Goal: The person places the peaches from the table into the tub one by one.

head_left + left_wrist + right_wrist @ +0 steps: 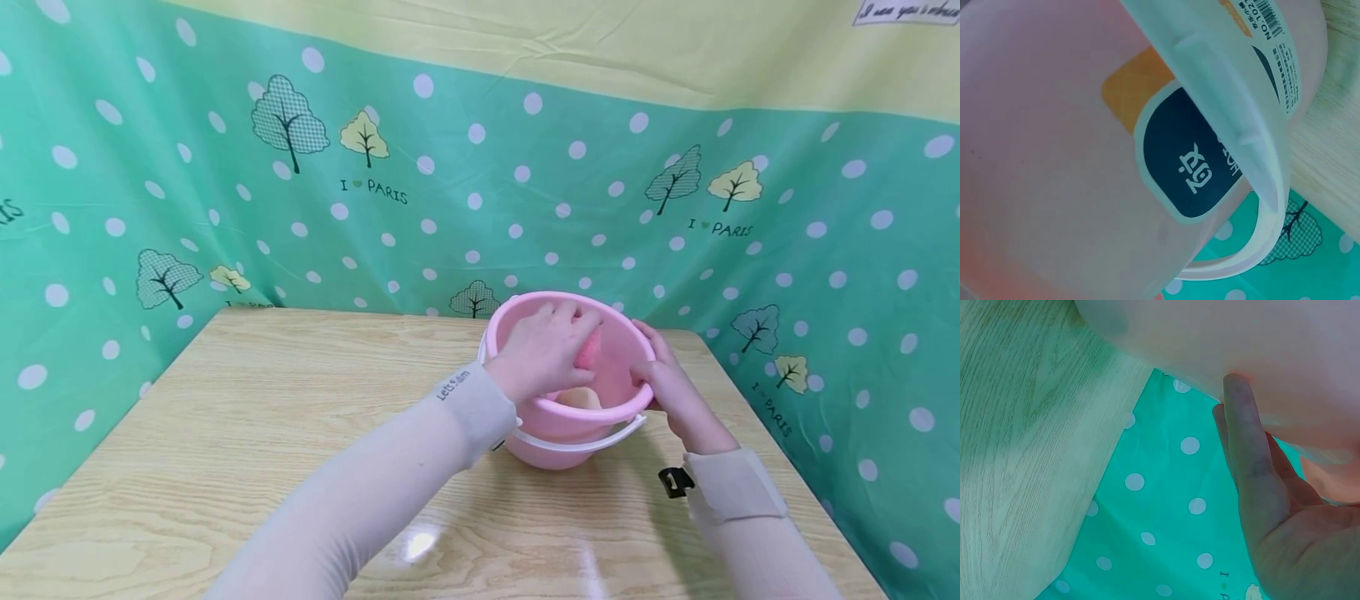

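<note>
A pink bucket [551, 457] with a white handle [581, 446] stands tilted on the table toward the person. My left hand [551, 346] reaches over the rim into its mouth, fingers bent around a coral-pink object [589, 350] whose kind I cannot tell. Below that hand a beige rounded thing [579, 398] shows inside the bucket. On the right side, my right hand [667, 375] grips the rim, thumb inside and fingers along the outer wall. From the right wrist, its fingers [1247, 425] lie against the bucket's outside. The left wrist view shows only the bucket's labelled wall [1054, 156] and handle.
The wooden table [247, 433] extends to the left and front of the bucket. A green dotted curtain [420, 225] with tree prints hangs behind and along both sides. A black strap end [675, 482] sticks out from the right wrist cuff.
</note>
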The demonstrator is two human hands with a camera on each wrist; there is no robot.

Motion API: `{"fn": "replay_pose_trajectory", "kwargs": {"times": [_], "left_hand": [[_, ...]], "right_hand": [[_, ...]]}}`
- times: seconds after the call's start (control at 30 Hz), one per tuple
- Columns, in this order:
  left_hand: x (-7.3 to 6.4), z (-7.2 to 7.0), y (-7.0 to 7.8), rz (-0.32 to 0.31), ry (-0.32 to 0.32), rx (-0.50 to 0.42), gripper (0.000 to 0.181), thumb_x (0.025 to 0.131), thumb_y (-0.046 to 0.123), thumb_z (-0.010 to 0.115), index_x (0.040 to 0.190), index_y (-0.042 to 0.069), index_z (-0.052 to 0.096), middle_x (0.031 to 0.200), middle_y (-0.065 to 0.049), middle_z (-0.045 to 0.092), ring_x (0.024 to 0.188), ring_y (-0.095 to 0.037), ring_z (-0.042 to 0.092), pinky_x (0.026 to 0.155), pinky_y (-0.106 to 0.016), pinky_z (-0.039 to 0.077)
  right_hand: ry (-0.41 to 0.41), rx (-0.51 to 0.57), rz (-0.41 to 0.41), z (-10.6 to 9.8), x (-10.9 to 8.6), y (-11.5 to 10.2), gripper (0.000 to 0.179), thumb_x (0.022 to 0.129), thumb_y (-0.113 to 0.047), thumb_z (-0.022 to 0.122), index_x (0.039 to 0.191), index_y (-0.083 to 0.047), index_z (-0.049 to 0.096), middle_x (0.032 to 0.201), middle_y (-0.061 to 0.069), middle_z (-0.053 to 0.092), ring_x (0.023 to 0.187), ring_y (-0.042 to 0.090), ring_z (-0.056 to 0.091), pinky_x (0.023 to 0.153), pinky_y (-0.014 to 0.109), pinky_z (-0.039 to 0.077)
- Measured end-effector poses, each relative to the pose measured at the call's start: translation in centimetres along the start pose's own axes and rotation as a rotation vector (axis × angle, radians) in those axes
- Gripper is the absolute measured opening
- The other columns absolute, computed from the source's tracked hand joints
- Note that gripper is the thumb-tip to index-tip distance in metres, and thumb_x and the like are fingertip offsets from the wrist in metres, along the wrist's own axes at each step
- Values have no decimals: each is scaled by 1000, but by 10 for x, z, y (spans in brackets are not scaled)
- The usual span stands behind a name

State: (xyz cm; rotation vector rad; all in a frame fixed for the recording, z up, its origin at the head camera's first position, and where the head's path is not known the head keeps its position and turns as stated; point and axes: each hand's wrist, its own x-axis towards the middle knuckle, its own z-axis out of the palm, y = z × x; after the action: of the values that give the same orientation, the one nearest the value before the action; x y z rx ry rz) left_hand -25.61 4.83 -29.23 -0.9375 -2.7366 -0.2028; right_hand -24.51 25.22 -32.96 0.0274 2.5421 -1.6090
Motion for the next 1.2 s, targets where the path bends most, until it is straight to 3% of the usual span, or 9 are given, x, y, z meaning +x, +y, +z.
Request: {"fn": "replay_pose_trajectory", "kwargs": {"times": [0.2, 0.6, 0.97, 1.2], "left_hand": [[-1, 0, 1, 6, -47, 18, 67, 89, 59, 61, 145, 27, 43, 137, 0, 49, 112, -18, 50, 83, -39, 54], [-1, 2, -3, 36, 29, 17, 68, 89, 58, 61, 146, 25, 43, 140, 0, 51, 114, -18, 53, 84, -38, 54], [-2, -2, -3, 18, -1, 47, 63, 90, 58, 57, 143, 26, 44, 139, 0, 50, 116, -18, 51, 83, -39, 54], [-3, -4, -4, 9, 3, 37, 62, 90, 58, 58, 142, 25, 47, 138, 0, 52, 123, -20, 51, 90, -43, 53]], "right_hand": [[0, -6, -1, 0, 0, 0, 82, 89, -4, 39, 160, -21, 1, 155, 26, 21, 111, 38, 51, 69, 32, 53], [-6, -11, -8, -3, 0, 0, 83, 89, -4, 41, 160, -21, 1, 155, 27, 20, 100, 34, 57, 68, 32, 54], [-28, -51, -33, -7, -1, -2, 82, 92, -11, 45, 160, -21, 0, 158, 27, 20, 112, 40, 56, 75, 31, 54], [-30, -84, -53, -10, -1, -3, 81, 93, -21, 47, 160, -19, 2, 154, 29, 27, 103, 29, 61, 78, 29, 53]]}}
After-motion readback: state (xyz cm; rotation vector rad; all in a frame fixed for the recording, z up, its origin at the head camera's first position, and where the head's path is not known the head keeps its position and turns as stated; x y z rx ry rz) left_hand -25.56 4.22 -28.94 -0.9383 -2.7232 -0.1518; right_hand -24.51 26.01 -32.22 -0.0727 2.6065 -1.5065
